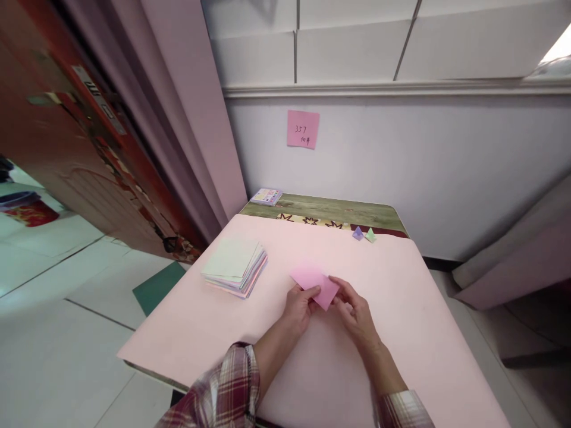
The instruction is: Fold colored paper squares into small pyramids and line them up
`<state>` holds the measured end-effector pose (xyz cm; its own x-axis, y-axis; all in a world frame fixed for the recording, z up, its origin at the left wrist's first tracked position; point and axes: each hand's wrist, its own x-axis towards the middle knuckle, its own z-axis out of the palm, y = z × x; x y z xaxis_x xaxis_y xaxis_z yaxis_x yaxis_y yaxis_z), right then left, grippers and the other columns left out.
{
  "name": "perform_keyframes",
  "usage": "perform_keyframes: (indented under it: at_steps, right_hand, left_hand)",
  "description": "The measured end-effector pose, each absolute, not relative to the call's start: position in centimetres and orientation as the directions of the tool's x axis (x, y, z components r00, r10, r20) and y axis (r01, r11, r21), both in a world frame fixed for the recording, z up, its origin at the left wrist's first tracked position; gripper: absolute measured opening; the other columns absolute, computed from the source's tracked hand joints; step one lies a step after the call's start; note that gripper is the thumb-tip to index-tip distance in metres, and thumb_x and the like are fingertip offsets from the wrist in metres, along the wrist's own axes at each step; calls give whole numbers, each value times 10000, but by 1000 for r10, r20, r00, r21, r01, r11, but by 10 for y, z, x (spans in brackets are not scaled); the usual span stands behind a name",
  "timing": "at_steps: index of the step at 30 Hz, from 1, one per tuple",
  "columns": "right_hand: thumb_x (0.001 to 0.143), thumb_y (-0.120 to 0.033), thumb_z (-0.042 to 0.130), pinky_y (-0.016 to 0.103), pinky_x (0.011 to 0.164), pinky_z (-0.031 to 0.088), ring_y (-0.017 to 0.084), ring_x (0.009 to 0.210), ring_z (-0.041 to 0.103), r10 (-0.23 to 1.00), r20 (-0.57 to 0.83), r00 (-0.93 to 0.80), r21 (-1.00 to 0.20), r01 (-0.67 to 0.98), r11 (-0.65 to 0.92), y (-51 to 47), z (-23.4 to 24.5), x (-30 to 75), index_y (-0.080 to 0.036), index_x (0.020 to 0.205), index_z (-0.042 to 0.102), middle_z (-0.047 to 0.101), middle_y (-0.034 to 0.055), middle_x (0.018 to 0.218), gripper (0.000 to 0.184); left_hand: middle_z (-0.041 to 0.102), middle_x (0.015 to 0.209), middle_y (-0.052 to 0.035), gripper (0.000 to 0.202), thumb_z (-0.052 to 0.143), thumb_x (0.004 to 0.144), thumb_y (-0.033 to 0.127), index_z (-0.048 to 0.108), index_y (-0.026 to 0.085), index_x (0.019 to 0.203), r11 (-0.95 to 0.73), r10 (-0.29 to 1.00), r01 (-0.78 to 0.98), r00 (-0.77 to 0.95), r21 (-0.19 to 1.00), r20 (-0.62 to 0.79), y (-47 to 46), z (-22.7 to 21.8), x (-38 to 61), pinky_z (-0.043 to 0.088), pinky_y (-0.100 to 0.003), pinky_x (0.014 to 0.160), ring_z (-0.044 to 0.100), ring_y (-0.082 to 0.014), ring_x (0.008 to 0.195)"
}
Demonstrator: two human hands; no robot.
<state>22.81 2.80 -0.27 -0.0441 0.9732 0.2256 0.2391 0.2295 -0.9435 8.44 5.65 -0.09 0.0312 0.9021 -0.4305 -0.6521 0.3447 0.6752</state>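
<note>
A folded piece of pink paper (317,283) is held between my two hands just above the pink table cover. My left hand (300,304) pinches its lower left side, thumb on top and the other fingers underneath. At the right edge of the paper is my right hand (354,312), its fingertips closed on the edge and corner. Parts of the right fingers are hidden behind the sheet. To the left lies a stack of coloured paper (234,261) with a pale green sheet on top. Two small folded paper shapes, one purple (358,233) and one green (370,235), stand near the far edge.
The pink cover (392,285) spreads over a green wood-patterned table (339,206). A colourful packet (266,196) sits at its far left corner. A pink note (303,129) is stuck on the wall behind. At left are a purple curtain (187,107) and a red-brown door (84,142).
</note>
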Motion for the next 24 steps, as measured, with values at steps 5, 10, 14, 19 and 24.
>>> perform_keyframes:
  at_steps: [5, 10, 14, 19, 24]
  right_hand:
    - [800, -160, 505, 257, 663, 524, 157, 780, 608, 932, 317, -173, -887, 293, 356, 31, -8, 235, -259, 1186, 620, 653, 45, 957, 415]
    - [778, -181, 570, 270, 647, 532, 177, 791, 625, 947, 286, -145, -910, 267, 316, 33, -19, 239, -239, 971, 706, 675, 54, 937, 243]
    - [754, -202, 624, 269, 657, 534, 186, 795, 643, 966, 239, -94, -925, 280, 256, 32, -21, 241, -234, 904, 724, 693, 50, 916, 183]
    - [736, -223, 662, 256, 636, 531, 172, 744, 644, 974, 226, -10, -949, 225, 222, 32, -24, 240, -221, 834, 714, 690, 42, 879, 111]
    - [751, -276, 678, 264, 667, 530, 177, 768, 646, 974, 225, 25, -956, 200, 216, 32, -27, 240, -215, 829, 700, 690, 45, 891, 102]
  left_hand:
    - [729, 862, -105, 359, 762, 599, 60, 668, 100, 943, 366, 900, -632, 54, 683, -433, 57, 1, 75, 564, -285, 639, 679, -192, 725]
    - [724, 913, -133, 359, 784, 613, 127, 675, 87, 953, 407, 907, -533, 143, 742, -395, 50, 1, 71, 575, -322, 613, 675, -211, 724]
    - [723, 885, -140, 307, 746, 693, 218, 672, 83, 959, 420, 904, -542, 185, 728, -384, 47, -1, 65, 576, -329, 599, 676, -208, 697]
    - [724, 905, -147, 302, 733, 704, 217, 663, 84, 966, 400, 915, -575, 201, 714, -350, 46, -1, 62, 583, -351, 656, 693, -229, 750]
    - [725, 925, -141, 319, 750, 692, 219, 659, 90, 970, 333, 941, -624, 169, 707, -294, 44, -1, 64, 581, -376, 719, 696, -247, 809]
